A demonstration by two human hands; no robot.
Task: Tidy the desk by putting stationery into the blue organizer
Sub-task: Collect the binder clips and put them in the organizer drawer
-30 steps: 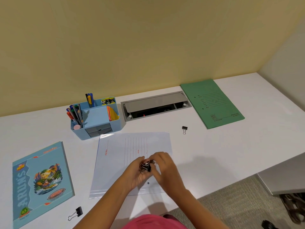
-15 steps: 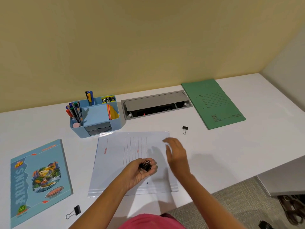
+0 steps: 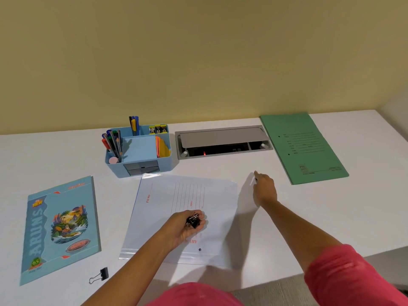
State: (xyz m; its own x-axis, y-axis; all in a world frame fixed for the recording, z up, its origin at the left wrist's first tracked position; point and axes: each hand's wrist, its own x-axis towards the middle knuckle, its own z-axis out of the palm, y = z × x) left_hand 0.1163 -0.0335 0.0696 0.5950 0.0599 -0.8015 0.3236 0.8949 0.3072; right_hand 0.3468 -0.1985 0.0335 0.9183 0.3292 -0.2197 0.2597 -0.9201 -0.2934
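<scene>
The blue organizer [image 3: 139, 149] stands at the back of the white desk, with pens, sticky notes and small items in its compartments. My left hand [image 3: 181, 230] is palm up over a clear file sleeve [image 3: 187, 193], cupped around a small bunch of black binder clips [image 3: 193, 220]. My right hand [image 3: 265, 191] is stretched forward to the right of the sleeve, fingertips down on the desk where a small black clip lay. That clip is hidden under the fingers. Another black binder clip [image 3: 100, 276] lies near the front left edge.
A blue illustrated notebook [image 3: 59, 226] lies at the left. A green folder [image 3: 302, 146] lies at the back right. A grey cable hatch [image 3: 223, 140] is set into the desk beside the organizer. The desk's front edge runs close to my body.
My right hand left the clips in my left palm and reached forward and right to the small clip's spot, which it now covers. My left hand stayed over the sleeve.
</scene>
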